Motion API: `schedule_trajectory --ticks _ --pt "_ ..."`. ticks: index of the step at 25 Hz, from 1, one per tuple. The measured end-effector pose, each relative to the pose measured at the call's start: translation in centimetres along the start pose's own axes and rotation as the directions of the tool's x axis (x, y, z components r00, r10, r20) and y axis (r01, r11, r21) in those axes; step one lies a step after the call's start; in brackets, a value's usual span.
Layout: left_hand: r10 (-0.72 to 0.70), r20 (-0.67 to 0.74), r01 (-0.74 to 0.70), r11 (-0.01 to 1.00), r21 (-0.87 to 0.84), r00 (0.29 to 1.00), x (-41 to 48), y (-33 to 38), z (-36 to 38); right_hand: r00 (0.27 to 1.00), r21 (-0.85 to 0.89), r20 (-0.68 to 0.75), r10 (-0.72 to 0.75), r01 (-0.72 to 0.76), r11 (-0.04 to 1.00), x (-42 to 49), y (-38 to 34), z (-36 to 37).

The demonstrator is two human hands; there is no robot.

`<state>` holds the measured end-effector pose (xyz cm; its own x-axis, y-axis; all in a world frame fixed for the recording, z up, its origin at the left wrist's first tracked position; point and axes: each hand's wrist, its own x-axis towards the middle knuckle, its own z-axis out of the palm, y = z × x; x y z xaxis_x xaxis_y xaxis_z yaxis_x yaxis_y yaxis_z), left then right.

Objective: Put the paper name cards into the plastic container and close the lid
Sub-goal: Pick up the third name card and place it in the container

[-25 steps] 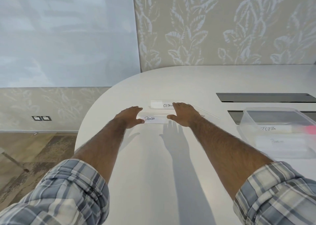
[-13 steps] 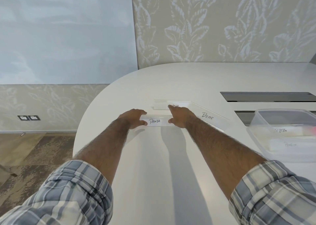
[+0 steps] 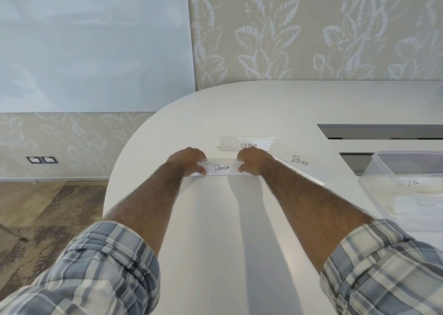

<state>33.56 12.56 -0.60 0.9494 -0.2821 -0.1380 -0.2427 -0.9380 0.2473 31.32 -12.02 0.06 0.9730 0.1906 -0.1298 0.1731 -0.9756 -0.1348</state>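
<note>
Both hands grip the PANDA card (image 3: 221, 168) on the white table (image 3: 215, 230): the left hand (image 3: 188, 160) pinches its left end and the right hand (image 3: 253, 161) its right end. Just beyond lies the OSTRICH card (image 3: 248, 144), and the BEAR card (image 3: 300, 162) to the right. The open container (image 3: 374, 170) stands at the far right, with cards inside.
</note>
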Motion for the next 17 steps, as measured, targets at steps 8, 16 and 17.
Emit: schedule_trajectory --ticks 8,16,17 --pt "0.014 -0.020 -0.014 1.000 0.025 1.000 -1.5 2.3 -0.6 1.000 0.018 -0.026 0.008 -0.007 1.000 -1.9 1.4 -0.8" --pt "0.033 -0.077 -0.029 0.998 0.053 0.996 -4.7 7.8 -2.6 0.996 -0.021 -0.091 -0.002 0.000 1.000 -6.4 4.1 -4.4" --pt "0.035 -0.082 -0.030 0.998 0.057 0.996 -5.0 8.6 -2.9 0.995 -0.030 -0.100 -0.006 0.003 1.000 -7.0 4.6 -5.0"
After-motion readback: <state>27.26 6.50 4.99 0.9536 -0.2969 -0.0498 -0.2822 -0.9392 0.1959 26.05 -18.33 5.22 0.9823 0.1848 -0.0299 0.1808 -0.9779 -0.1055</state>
